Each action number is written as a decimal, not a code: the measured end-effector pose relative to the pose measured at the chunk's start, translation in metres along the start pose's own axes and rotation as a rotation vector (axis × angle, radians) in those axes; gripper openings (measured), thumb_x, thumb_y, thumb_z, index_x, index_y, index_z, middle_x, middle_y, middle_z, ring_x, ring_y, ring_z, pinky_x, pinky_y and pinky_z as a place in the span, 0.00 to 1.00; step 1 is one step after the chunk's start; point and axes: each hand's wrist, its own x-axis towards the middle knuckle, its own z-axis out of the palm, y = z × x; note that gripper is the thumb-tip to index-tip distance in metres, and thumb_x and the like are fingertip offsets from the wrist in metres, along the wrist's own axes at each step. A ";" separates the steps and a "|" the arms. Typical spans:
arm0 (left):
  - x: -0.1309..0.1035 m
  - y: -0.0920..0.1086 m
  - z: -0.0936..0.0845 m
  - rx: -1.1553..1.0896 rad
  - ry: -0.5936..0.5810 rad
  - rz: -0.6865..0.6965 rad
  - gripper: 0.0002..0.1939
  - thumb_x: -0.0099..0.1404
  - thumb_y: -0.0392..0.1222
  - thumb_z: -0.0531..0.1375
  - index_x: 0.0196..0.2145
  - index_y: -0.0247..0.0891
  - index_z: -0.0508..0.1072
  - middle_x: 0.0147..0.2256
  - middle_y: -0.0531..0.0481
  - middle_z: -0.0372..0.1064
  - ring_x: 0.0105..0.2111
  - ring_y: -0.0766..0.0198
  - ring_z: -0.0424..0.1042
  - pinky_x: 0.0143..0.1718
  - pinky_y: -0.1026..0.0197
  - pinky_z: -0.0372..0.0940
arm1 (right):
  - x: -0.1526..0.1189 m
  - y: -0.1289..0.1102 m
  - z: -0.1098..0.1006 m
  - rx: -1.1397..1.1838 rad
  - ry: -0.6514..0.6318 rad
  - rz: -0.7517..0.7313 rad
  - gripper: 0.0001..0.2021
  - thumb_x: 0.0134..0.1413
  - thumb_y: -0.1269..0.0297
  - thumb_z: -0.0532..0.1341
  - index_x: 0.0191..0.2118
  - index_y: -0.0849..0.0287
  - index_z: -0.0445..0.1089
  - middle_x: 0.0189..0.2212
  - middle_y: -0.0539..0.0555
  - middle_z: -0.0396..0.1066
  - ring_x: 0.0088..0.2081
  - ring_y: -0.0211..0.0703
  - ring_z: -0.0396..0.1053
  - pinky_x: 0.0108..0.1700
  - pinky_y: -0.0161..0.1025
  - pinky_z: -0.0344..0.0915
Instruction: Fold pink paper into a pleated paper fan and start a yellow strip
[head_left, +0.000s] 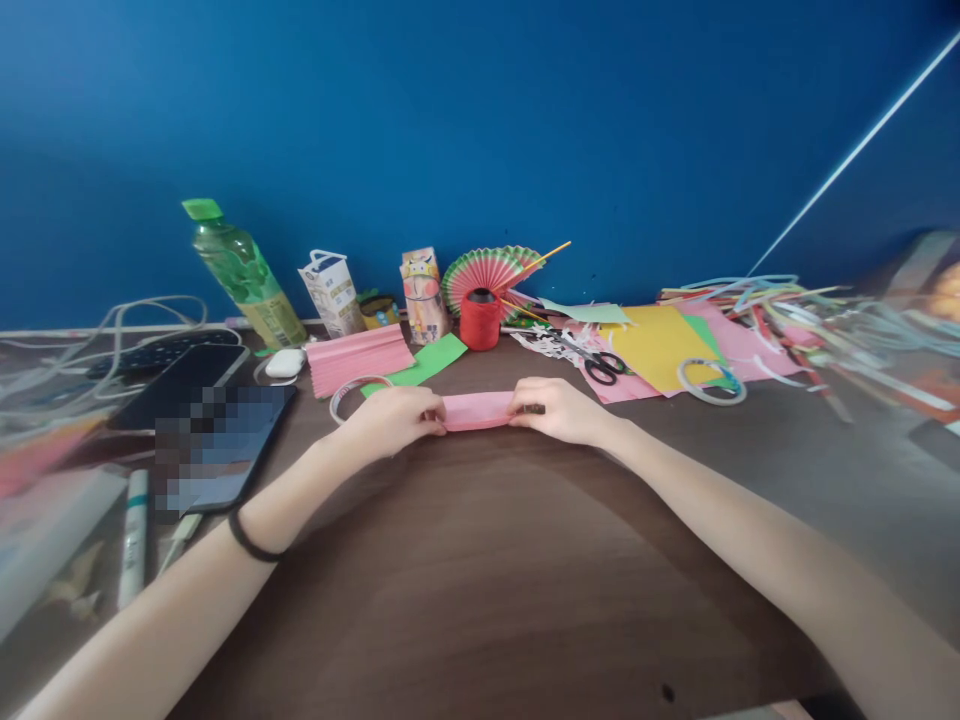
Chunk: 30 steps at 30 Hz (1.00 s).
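A narrow piece of pink paper stretches between my two hands, just above or on the dark wooden table. My left hand pinches its left end between thumb and fingers. At the right end, my right hand grips it the same way. A roll of clear tape lies beside my left hand, partly hidden by it. Behind the hands are a pleated pink paper, a green paper and a red spool of thread.
Along the blue wall stand a green bottle, a carton and a paper fan. Black-handled scissors, yellow paper and another tape roll lie right. A phone and a marker lie left.
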 end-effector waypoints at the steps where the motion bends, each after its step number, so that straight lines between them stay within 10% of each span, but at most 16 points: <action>1: 0.000 0.000 -0.001 -0.058 -0.032 -0.030 0.07 0.60 0.43 0.56 0.31 0.39 0.73 0.31 0.53 0.71 0.33 0.64 0.69 0.33 0.64 0.59 | 0.000 0.000 -0.001 0.070 -0.013 0.040 0.04 0.52 0.68 0.61 0.31 0.60 0.73 0.30 0.52 0.70 0.33 0.38 0.67 0.38 0.35 0.62; 16: 0.000 0.012 0.021 0.301 0.119 0.198 0.13 0.66 0.38 0.47 0.34 0.36 0.70 0.34 0.44 0.69 0.37 0.60 0.67 0.40 0.58 0.61 | -0.001 -0.005 0.013 -0.258 -0.020 -0.139 0.12 0.58 0.66 0.56 0.44 0.55 0.74 0.32 0.56 0.69 0.35 0.43 0.65 0.40 0.42 0.62; 30: 0.004 -0.003 0.011 -0.363 -0.037 -0.111 0.10 0.58 0.44 0.53 0.31 0.38 0.72 0.32 0.53 0.72 0.32 0.64 0.68 0.36 0.63 0.61 | 0.004 -0.005 0.005 0.289 0.006 0.350 0.05 0.50 0.67 0.59 0.31 0.61 0.72 0.30 0.52 0.74 0.32 0.39 0.69 0.37 0.37 0.63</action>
